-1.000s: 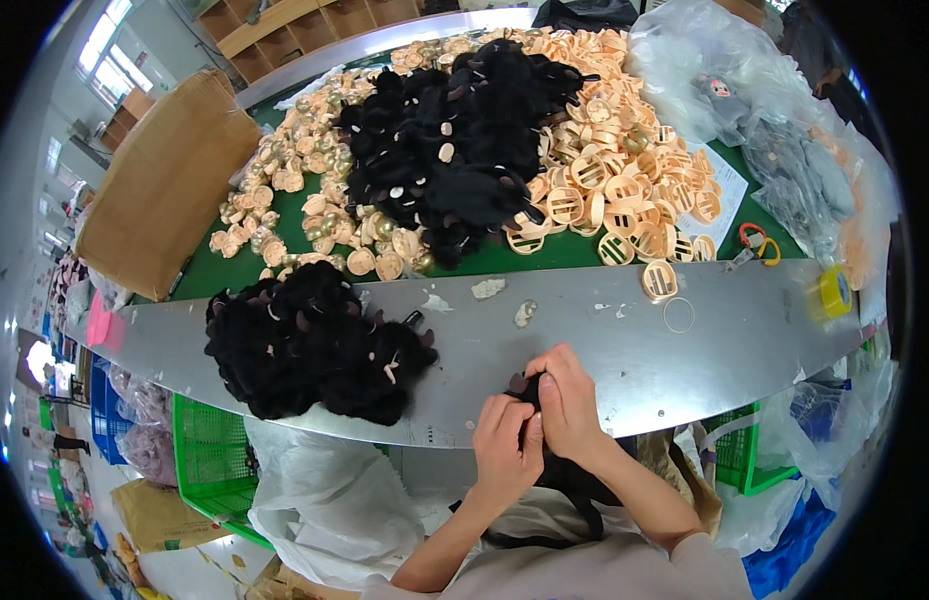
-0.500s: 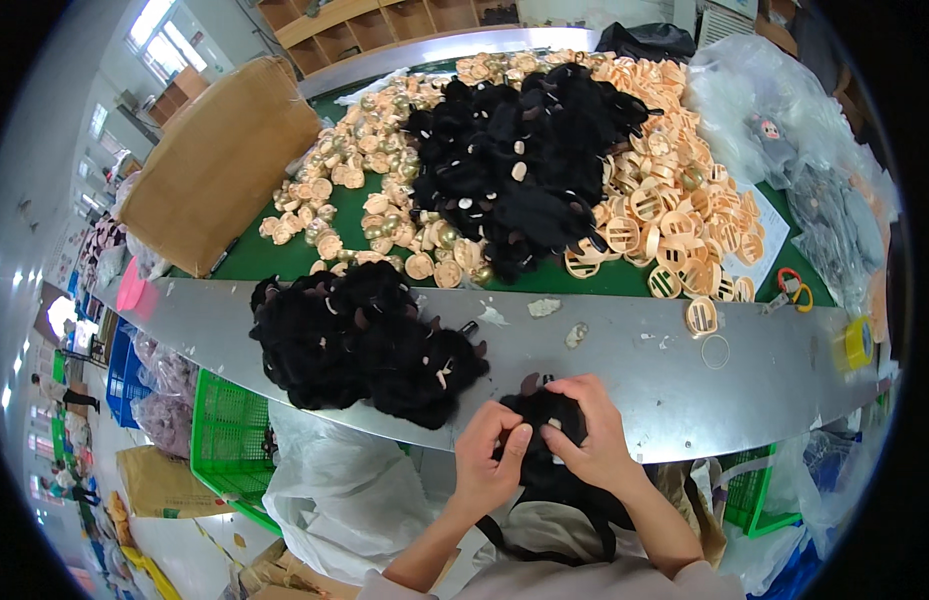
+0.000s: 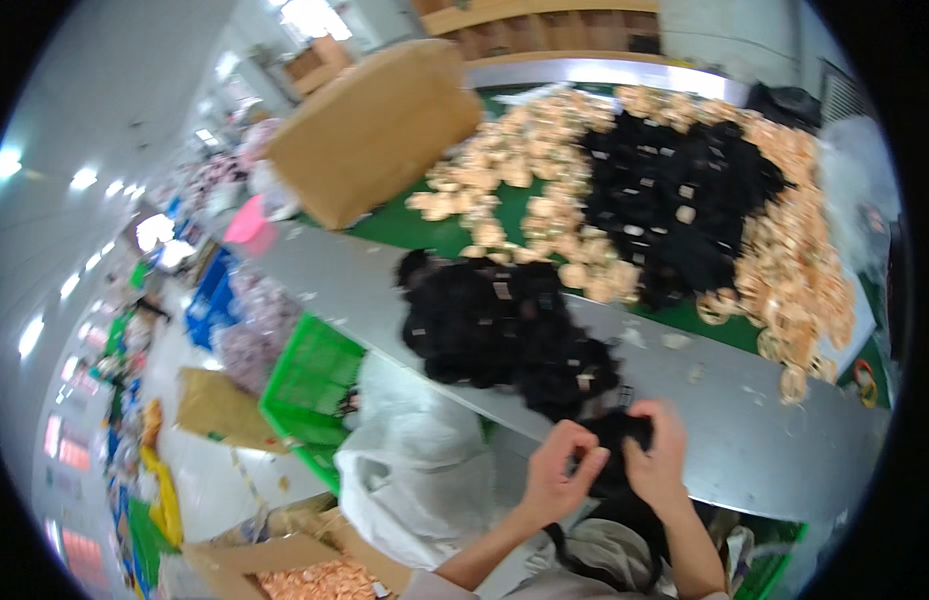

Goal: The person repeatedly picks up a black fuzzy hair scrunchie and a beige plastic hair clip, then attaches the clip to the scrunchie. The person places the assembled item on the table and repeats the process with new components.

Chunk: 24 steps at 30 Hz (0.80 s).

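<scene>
Hands (image 3: 609, 468) pinch a soft, black, fuzzy piece (image 3: 616, 440).

Small black fuzzy piece (image 3: 616, 440), bunched, at grey table edge

Two hands (image 3: 559, 475) (image 3: 656, 462), two heaps of black pieces (image 3: 504, 330) (image 3: 684, 200), one cardboard box (image 3: 379, 125), one green crate (image 3: 309, 385)
</scene>
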Tool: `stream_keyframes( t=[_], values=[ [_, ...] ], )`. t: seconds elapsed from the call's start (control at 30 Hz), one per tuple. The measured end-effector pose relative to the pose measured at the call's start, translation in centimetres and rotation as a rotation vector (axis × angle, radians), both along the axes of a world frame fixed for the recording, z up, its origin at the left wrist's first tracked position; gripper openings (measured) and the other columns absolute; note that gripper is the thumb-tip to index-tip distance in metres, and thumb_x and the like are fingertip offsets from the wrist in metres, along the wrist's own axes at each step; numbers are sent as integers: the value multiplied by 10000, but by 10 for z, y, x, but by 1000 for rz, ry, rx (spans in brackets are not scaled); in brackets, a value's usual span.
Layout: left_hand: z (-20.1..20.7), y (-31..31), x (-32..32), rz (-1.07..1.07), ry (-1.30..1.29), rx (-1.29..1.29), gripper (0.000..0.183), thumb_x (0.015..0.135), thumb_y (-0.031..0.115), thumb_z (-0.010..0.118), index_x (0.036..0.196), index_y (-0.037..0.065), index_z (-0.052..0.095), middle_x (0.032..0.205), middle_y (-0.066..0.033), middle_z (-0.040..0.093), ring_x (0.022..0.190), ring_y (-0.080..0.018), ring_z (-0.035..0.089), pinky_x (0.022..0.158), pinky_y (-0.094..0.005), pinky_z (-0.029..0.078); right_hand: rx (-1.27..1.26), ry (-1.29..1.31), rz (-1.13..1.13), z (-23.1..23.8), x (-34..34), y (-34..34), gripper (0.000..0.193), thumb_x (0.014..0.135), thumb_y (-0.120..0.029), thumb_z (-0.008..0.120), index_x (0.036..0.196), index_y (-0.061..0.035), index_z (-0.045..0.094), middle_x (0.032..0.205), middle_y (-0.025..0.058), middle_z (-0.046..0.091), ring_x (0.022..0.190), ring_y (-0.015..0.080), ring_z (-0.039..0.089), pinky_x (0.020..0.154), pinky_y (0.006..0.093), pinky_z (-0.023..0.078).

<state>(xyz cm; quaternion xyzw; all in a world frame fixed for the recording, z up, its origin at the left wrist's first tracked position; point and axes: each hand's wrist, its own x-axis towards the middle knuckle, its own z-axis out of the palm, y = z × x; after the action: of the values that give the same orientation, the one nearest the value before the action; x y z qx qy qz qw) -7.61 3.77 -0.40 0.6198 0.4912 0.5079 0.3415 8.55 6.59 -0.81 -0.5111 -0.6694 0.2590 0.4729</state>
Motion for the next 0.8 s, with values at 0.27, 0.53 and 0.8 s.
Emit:
stream_keyframes(
  t=[0.27, 0.53, 0.8],
  values=[
    [12, -30, -39, 3, -261, -133, 458, 871, 109, 692, 1275, 26, 494, 1111, -43, 537, 1027, -120, 484, 913, -274, 404, 95, 184, 198, 25, -49, -20, 275, 679, -64, 634, 938, -16, 555, 849, 143, 554, 756, 306, 559, 681, 349, 453],
    [8, -75, -71, -25, -417, -158, 381, 912, 34, 618, 1278, 13, 513, 1077, -13, 586, 979, -89, 507, 892, -239, 419, 79, 24, 355, 57, -77, -55, 409, 679, -64, 621, 1081, -9, 567, 1061, 172, 532, 932, 321, 561, 806, 359, 467],
    [21, -103, -91, 63, -388, 47, 450, 896, 2, 622, 1325, 44, 496, 1109, -28, 584, 1023, -94, 511, 916, -247, 420, 6, 38, 421, 65, -97, -79, 449, 660, 20, 590, 1107, -9, 558, 1025, 112, 520, 895, 218, 548, 783, 292, 452]
  ],
)
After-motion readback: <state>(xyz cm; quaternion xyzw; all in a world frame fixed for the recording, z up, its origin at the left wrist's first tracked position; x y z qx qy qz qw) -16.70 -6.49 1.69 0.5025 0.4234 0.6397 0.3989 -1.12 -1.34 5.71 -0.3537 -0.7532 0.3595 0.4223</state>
